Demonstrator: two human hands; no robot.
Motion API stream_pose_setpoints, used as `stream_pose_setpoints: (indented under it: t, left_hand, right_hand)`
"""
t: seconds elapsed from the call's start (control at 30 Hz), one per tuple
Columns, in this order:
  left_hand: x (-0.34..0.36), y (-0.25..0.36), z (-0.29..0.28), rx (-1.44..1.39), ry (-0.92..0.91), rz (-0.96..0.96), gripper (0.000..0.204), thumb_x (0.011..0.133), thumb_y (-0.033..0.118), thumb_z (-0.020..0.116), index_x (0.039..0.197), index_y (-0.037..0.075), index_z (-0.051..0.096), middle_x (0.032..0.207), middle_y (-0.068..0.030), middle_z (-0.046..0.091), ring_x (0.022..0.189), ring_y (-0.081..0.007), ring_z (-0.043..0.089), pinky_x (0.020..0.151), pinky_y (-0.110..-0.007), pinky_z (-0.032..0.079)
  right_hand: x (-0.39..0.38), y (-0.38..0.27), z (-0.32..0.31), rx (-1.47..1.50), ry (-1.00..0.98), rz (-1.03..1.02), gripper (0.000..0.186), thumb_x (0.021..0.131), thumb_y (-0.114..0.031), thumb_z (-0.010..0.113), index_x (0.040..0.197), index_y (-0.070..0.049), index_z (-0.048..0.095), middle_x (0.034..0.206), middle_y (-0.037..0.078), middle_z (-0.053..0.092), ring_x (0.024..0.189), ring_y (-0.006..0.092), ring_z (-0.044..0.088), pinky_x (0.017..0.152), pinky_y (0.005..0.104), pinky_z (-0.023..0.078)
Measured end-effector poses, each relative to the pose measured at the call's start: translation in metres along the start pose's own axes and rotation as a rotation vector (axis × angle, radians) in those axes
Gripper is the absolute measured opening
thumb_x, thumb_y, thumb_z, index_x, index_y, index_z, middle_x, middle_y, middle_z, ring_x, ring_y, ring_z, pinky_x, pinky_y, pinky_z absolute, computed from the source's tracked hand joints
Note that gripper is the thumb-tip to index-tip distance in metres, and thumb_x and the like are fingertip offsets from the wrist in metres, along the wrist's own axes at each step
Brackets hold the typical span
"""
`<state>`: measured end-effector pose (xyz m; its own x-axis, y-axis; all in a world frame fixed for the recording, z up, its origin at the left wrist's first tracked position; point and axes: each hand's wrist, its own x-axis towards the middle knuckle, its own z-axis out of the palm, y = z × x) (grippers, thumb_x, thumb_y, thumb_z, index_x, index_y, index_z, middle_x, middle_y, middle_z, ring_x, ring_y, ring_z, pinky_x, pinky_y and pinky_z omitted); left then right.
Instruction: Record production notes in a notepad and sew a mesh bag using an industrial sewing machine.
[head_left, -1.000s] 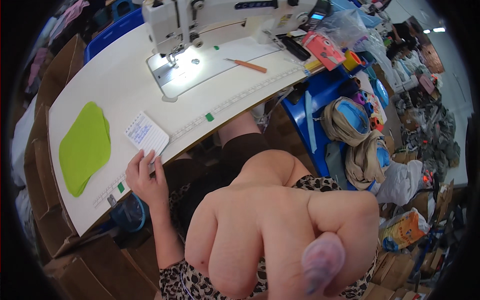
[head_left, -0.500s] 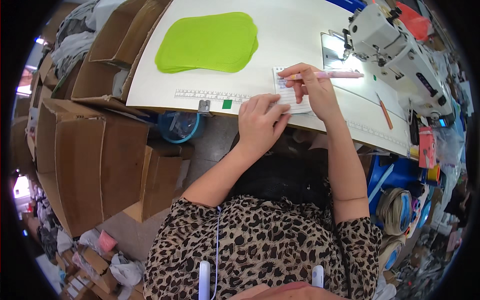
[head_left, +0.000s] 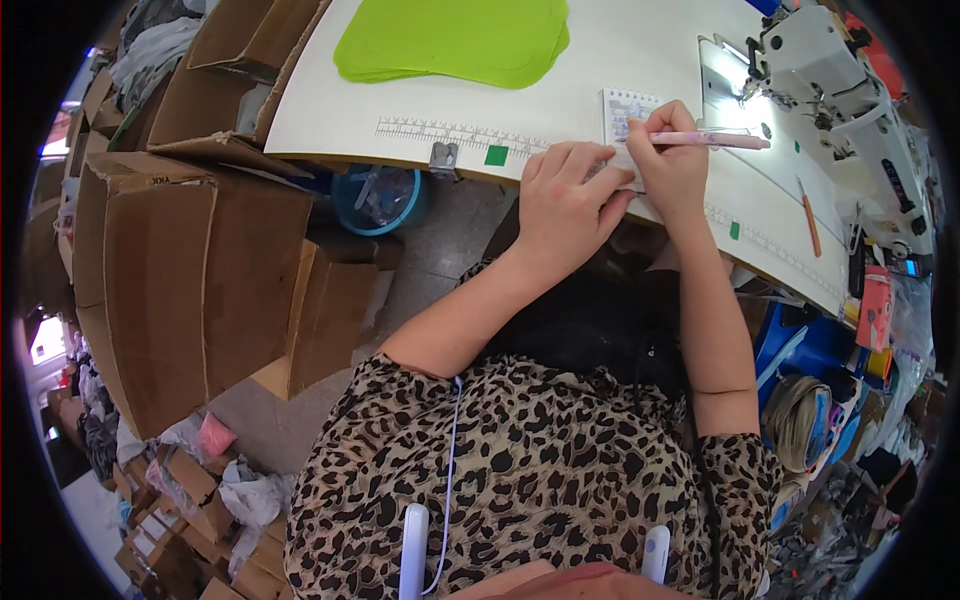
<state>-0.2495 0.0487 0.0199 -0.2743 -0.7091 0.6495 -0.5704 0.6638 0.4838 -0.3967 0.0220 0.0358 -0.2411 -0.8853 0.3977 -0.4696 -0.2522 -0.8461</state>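
Pink pen sits gripped in the right hand, over the small notepad. Beside it, the left hand presses open-fingered on the notepad's lower edge.

A person in a spotted top with short sleeves

The top has a leopard print, tan with lots of small black spots. The sleeves stop above the elbows, so both arms are bare down to the left hand and the right hand. A thin pale cord hangs down the chest. Two white rounded pieces sit near the neck.
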Motion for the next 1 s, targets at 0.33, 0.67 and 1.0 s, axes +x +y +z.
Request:
stream_pose_setpoints:
  t: [0.33, 0.67, 1.0]
  left_hand:
    - [-0.0057, -0.0017, 0.0053, 0.008, 0.022, 0.007, 0.019, 0.07, 0.021, 0.075, 0.088, 0.018, 0.07, 0.1, 0.0003, 0.061, 0.098, -0.0204, 0.057, 0.082, -0.037, 0.041]
    - [-0.0042, -0.0027, 0.0051, 0.025, 0.005, 0.016, 0.019, 0.071, 0.022, 0.075, 0.089, 0.018, 0.07, 0.101, -0.0002, 0.061, 0.098, -0.0206, 0.057, 0.081, -0.037, 0.04]
    - [-0.0034, -0.0026, 0.005, 0.038, 0.027, 0.028, 0.016, 0.072, 0.022, 0.076, 0.087, 0.017, 0.072, 0.1, 0.0003, 0.063, 0.095, -0.0205, 0.059, 0.079, -0.036, 0.042]
  right_hand:
    - [-0.0033, -0.0032, -0.001, -0.034, -0.025, -0.008, 0.024, 0.08, -0.011, 0.072, 0.073, -0.005, 0.05, 0.057, 0.0, 0.051, 0.051, 0.0075, 0.046, 0.047, 0.0239, 0.038]
    - [-0.0009, -0.0026, -0.0003, -0.116, -0.053, -0.045, 0.022, 0.078, -0.012, 0.07, 0.073, -0.005, 0.05, 0.057, 0.004, 0.054, 0.049, 0.0126, 0.051, 0.047, 0.027, 0.041]
    - [-0.0016, -0.0018, 0.0007, -0.139, -0.019, -0.117, 0.021, 0.077, -0.011, 0.07, 0.073, -0.005, 0.05, 0.057, 0.003, 0.054, 0.049, 0.0123, 0.052, 0.047, 0.0273, 0.041]
